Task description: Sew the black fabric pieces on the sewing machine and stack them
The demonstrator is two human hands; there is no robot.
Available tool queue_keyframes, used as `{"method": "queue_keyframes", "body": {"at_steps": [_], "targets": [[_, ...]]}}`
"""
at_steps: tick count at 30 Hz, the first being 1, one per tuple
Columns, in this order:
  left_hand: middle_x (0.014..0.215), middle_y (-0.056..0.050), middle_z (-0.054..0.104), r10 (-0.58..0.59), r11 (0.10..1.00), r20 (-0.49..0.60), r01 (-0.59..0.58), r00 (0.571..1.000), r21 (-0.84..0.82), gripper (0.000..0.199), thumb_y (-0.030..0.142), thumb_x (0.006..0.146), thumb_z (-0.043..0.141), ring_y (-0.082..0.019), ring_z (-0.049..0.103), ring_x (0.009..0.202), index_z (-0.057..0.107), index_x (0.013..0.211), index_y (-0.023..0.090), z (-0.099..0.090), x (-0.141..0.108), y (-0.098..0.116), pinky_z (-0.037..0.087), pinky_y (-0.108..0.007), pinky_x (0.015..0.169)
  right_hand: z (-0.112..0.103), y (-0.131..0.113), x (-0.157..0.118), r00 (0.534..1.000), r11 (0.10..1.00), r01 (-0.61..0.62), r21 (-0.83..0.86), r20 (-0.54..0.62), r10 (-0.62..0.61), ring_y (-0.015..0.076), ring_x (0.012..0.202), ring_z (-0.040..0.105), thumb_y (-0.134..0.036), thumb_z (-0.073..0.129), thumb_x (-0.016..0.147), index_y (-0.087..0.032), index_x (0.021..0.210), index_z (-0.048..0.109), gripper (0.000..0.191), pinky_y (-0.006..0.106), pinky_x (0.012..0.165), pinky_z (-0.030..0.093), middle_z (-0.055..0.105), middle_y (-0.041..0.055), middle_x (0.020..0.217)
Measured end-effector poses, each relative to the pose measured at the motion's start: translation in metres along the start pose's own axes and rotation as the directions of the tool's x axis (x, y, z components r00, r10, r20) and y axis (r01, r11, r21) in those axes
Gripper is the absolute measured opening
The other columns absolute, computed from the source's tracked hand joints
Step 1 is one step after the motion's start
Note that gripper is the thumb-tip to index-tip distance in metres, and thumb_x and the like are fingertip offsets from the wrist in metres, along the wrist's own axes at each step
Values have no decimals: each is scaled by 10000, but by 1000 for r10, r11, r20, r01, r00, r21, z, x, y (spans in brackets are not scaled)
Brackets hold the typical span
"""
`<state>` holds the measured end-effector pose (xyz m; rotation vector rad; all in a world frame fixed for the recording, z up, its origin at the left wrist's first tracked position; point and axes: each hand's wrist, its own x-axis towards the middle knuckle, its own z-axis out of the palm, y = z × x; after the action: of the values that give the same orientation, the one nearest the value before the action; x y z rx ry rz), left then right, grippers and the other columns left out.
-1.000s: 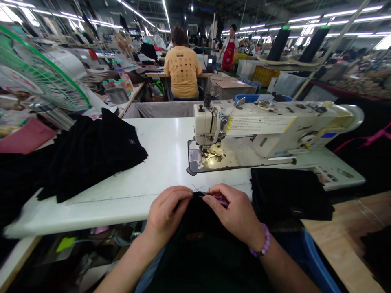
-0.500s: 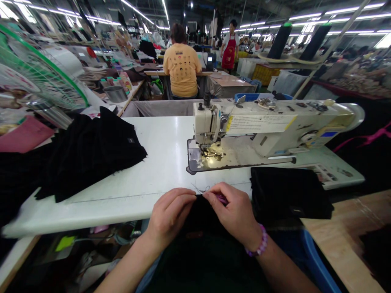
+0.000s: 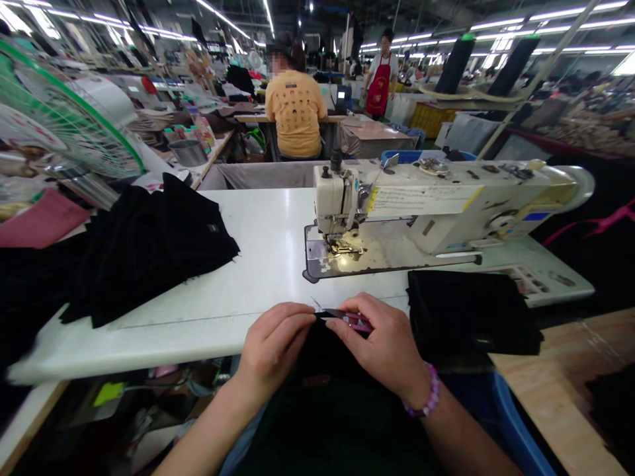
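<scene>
At the front edge of the white sewing table point(image 3: 268, 277), my left hand point(image 3: 280, 337) pinches the top edge of a black piece of fabric point(image 3: 322, 347). My right hand point(image 3: 380, 334) is closed around small thread snips point(image 3: 350, 320) with purple-pink handles. Their dark blades point left, across the fabric's edge close to my left fingertips. A few loose thread ends point(image 3: 317, 303) stick up there. The fabric's lower part merges with dark clothing on my lap, so its outline is hard to make out.
Beyond my hands stands a sewing machine point(image 3: 426, 192) with its lamp lit. Black fabric pieces point(image 3: 159, 244) lie heaped on the left, and a folded black stack point(image 3: 466, 311) sits at right. A green fan point(image 3: 74, 106) is at far left. Two people are farther back.
The snips' blades now show, turned left over the fabric's edge, where before mostly the handle was visible. My right fingers have shifted slightly. My left hand keeps its pinch.
</scene>
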<state>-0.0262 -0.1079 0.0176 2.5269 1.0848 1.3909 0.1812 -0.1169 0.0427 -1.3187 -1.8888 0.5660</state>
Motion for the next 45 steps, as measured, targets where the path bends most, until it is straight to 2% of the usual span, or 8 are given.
{"method": "queue_keyframes", "body": {"at_steps": [10,15,18,22,26,33,38,45], "targets": [[947,-73,753,-24,1000,-4,24,1000,-14,173,60,890,623,-166,724,861,670,993,192,0,-2,1,603,-275,774,3,2,0,1000,1000,-12,-6,25,13,164,712,641,-385,673,917,-224,882,660,165,280,681,439,688,5,793],[934,-59,753,-72,996,9,72,997,-60,163,53,884,629,-150,722,854,667,962,190,3,0,8,596,-248,774,10,8,0,986,978,-146,151,-53,155,173,766,663,-457,587,955,-214,987,616,246,276,705,476,694,17,840],[880,-38,752,-134,986,19,135,991,-101,153,49,878,629,-141,724,815,663,918,193,3,5,11,597,-236,758,12,12,3,981,957,-193,216,28,191,163,742,648,-450,614,932,-205,1032,608,265,263,684,487,689,14,844],[834,-35,749,-160,976,46,165,986,-142,134,63,880,623,-145,726,773,667,887,189,2,11,11,601,-238,735,7,12,10,981,966,-87,245,189,41,144,758,635,-315,575,959,-209,948,666,141,249,709,477,697,1,845],[827,-30,753,-188,968,64,196,980,-159,129,76,874,631,-149,727,771,684,886,193,1,11,7,598,-239,728,1,10,16,965,984,23,178,253,-69,134,743,627,-244,575,947,-207,924,668,103,236,686,450,691,-9,819],[808,-20,742,-221,957,126,240,967,-161,124,98,878,607,-150,716,739,677,868,200,2,11,8,590,-242,701,11,11,15,949,962,258,-93,213,-234,144,649,595,-141,574,807,-198,867,609,89,245,610,395,660,-2,752],[831,-28,727,-164,977,83,174,983,-123,141,62,884,591,-138,707,779,648,887,192,0,11,9,586,-231,737,8,18,16,994,1000,11,9,-113,-10,129,601,564,-210,521,862,-207,883,577,59,229,593,412,613,-22,710],[870,-36,735,-125,987,71,131,990,-90,142,76,900,589,-148,714,807,653,923,201,-2,10,10,592,-249,745,1,20,15,997,996,-83,-34,1,83,124,553,499,-345,531,935,-217,674,520,291,254,549,341,518,-41,585]]}}
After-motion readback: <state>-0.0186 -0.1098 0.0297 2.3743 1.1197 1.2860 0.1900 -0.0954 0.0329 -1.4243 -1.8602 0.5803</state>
